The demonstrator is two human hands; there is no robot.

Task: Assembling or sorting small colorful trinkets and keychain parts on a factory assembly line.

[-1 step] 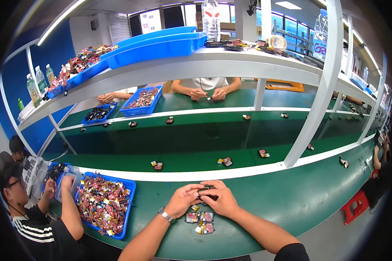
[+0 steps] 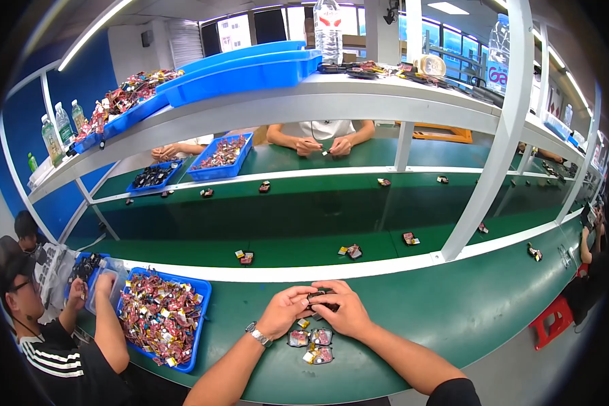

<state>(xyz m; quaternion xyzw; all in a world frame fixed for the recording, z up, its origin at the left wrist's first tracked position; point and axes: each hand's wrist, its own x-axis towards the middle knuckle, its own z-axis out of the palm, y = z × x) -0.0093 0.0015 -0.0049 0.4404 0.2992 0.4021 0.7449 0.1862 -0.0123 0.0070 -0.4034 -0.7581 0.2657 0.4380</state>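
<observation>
A small black piece, perhaps a plastic casing (image 2: 316, 296), is pinched between my two hands above the green bench; the fingers cover most of it. My left hand (image 2: 285, 312), with a metal watch at its wrist, grips it from the left. On its other side my right hand (image 2: 346, 312) has its thumb and fingers closed on the same piece. Just below my hands lie several black-framed units (image 2: 320, 337) with red circuit boards and white-and-yellow parts. Part of this group is hidden by my right hand.
To the left stands a blue tray (image 2: 206, 304) heaped with red boards. A co-worker (image 2: 54, 345) handles parts beside it. Beyond a white rail (image 2: 284, 273), several units lie spaced along a green belt (image 2: 304, 237). A white shelf (image 2: 386, 96) with blue trays and bottles crosses overhead.
</observation>
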